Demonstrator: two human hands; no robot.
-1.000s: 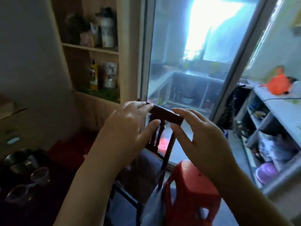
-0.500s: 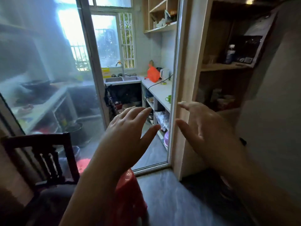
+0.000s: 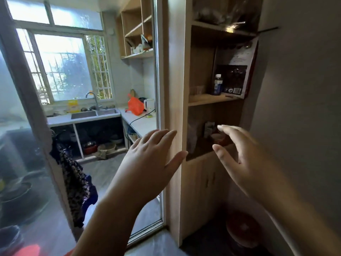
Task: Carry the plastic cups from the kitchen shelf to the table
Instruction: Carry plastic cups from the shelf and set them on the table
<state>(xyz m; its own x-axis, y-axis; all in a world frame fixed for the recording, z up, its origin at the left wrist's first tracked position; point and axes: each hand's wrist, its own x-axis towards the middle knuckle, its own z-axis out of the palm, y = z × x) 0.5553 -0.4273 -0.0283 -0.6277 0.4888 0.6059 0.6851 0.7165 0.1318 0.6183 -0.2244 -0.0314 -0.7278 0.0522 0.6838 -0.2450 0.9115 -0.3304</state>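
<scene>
Both grips spread and empty, my left hand [image 3: 147, 163] and right hand [image 3: 247, 159] hang before the shelf [image 3: 206, 98], holding nothing.

Open doorway [image 3: 110, 163] at left; wooden post [image 3: 175, 89] stands between it and the open-fronted shelf [image 3: 208, 98], cluttered with a bottle [image 3: 218, 85].

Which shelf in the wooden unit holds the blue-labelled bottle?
The middle shelf, above both hands. The blue-labelled bottle stands there beside a dark bag; the shelves above and below show no bottle.
</scene>
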